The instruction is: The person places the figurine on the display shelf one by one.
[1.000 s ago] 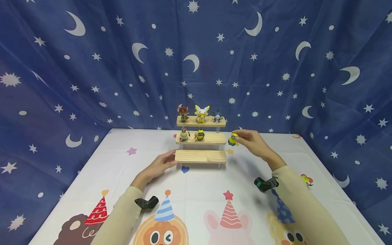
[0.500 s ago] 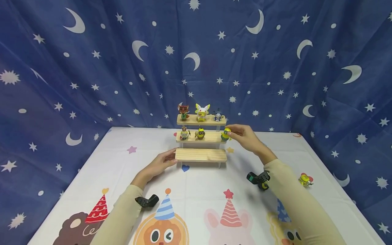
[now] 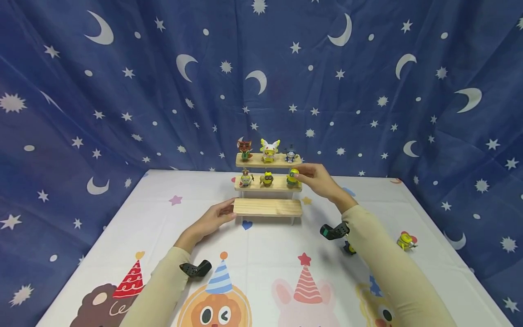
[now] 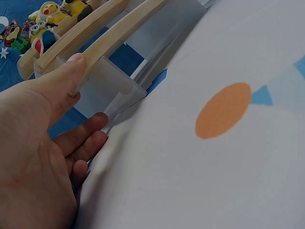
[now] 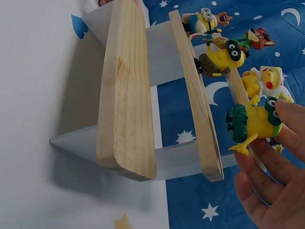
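Note:
A three-tier wooden display stand [image 3: 267,208] with translucent side supports stands at the back of the table. My left hand [image 3: 211,222] holds the left end of its lowest plank, the thumb [image 4: 71,69] lying against the wood. At the right end of the middle tier, my right hand [image 3: 323,181] pinches a yellow Minion figure [image 5: 259,121] with green goggles and a green skirt. In the right wrist view its feet look slightly apart from the plank. A crowned Minion figure [image 3: 246,178] and a brown-clad Minion figure [image 3: 267,179] stand on the same tier.
The top tier bears a fox figure [image 3: 244,150], a white-hooded yellow figure [image 3: 269,151] and a small dark-blue figure [image 3: 290,156]. On the table at right lie another yellow figure [image 3: 405,241] and a dark-and-yellow figure [image 3: 349,248], partly hidden by the right forearm.
My right hand has carried the green-skirted Minion figure leftward, from beside the stand to over the middle tier's right end. The left hand has stayed on the lowest plank.

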`<action>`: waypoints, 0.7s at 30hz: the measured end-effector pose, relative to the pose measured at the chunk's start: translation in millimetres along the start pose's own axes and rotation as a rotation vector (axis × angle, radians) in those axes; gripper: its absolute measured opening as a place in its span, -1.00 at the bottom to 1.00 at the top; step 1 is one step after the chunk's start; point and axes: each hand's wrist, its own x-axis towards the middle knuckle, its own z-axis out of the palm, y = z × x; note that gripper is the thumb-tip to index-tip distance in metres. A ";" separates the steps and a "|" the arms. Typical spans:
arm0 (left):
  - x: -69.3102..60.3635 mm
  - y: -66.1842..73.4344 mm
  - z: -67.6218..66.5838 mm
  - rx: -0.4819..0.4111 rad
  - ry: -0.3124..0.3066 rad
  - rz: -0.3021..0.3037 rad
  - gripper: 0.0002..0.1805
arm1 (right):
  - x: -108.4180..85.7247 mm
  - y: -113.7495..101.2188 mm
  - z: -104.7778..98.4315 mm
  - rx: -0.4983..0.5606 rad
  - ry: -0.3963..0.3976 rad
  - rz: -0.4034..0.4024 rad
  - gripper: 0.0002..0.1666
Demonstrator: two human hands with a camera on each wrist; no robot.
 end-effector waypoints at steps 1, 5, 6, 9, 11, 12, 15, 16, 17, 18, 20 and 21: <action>0.1 0.3 -0.1 0.001 0.000 0.000 -0.23 | 1.6 -0.3 0.7 -0.003 -0.004 -0.001 -0.51; 0.6 0.3 0.3 -0.002 0.000 0.000 -0.23 | 7.0 0.0 3.9 -0.020 -0.011 0.012 -0.51; 0.3 0.8 0.5 -0.004 -0.001 -0.001 -0.23 | 8.0 0.3 4.5 -0.025 -0.013 0.013 -0.51; -0.4 1.6 0.8 -0.009 -0.002 -0.008 -0.23 | 10.0 0.3 6.0 -0.043 -0.016 0.017 -0.51; -0.2 1.3 0.7 -0.005 0.000 -0.010 -0.23 | 10.8 -0.7 6.8 -0.052 -0.019 0.012 -0.51; -0.1 1.3 0.7 -0.006 0.002 -0.017 -0.23 | 11.4 -1.1 7.4 -0.052 -0.018 0.010 -0.51; 1.0 0.7 0.8 -0.006 0.009 -0.035 -0.23 | 13.2 -2.1 9.2 -0.049 -0.018 0.000 -0.52; 1.2 0.5 0.8 -0.002 0.010 -0.038 -0.23 | 13.8 -2.4 9.8 -0.047 -0.018 -0.004 -0.52; 1.3 0.4 0.8 -0.001 0.011 -0.041 -0.22 | 14.5 -2.2 10.3 -0.040 -0.021 -0.008 -0.52; 1.3 0.6 0.8 -0.003 0.011 -0.045 -0.22 | 15.2 -2.0 10.7 -0.037 -0.024 -0.010 -0.52; 1.1 0.3 0.5 -0.001 0.008 -0.040 -0.22 | 16.3 -1.8 11.4 -0.034 -0.029 -0.010 -0.51; 1.1 0.1 0.3 -0.002 0.007 -0.036 -0.22 | 16.7 -1.6 11.7 -0.033 -0.032 -0.009 -0.51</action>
